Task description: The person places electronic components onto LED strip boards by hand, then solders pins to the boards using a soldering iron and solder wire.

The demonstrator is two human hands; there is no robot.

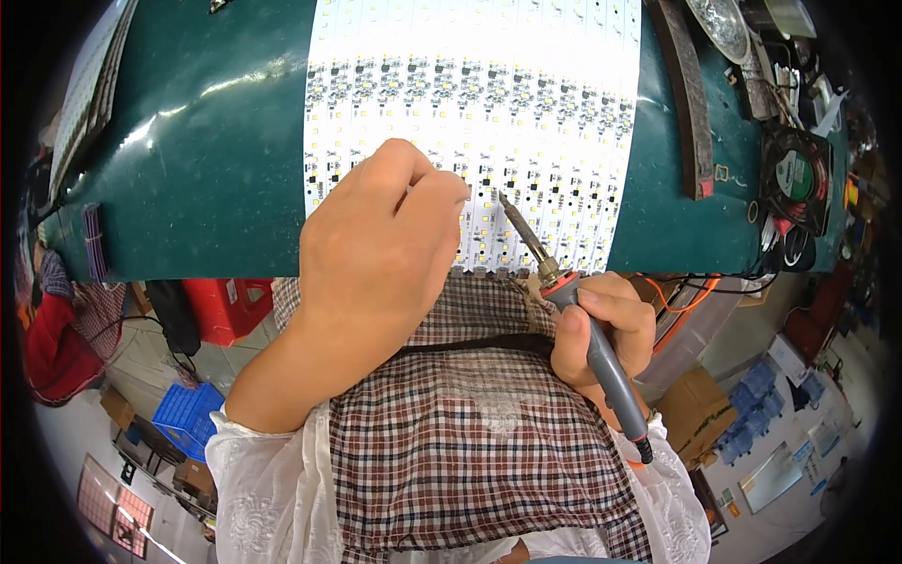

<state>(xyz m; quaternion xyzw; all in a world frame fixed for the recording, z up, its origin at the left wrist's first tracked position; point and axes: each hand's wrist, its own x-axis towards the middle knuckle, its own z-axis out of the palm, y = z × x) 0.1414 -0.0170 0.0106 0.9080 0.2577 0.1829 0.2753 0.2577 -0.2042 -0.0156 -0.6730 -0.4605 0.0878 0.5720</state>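
Observation:
A large white LED circuit board panel (404,122), with rows of small black and yellow components, lies on the green table and reaches its near edge. My right hand (606,329) grips a soldering iron (611,376) with a grey handle and red collar. Its dark tip points up and left, close to the lower row of components; whether it touches the board cannot be told. Over the left part of that row, my left hand (381,235) is closed with fingertips pinched together. What it pinches, if anything, is hidden behind the fingers.
At right on the green table (216,179) are a dark metal bar (686,103), a black fan (796,179) and a metal dish (722,26). Stacked panels (94,94) stand at far left, near a small bundle of strips (95,242). Below are red (225,305) and blue crates (191,418).

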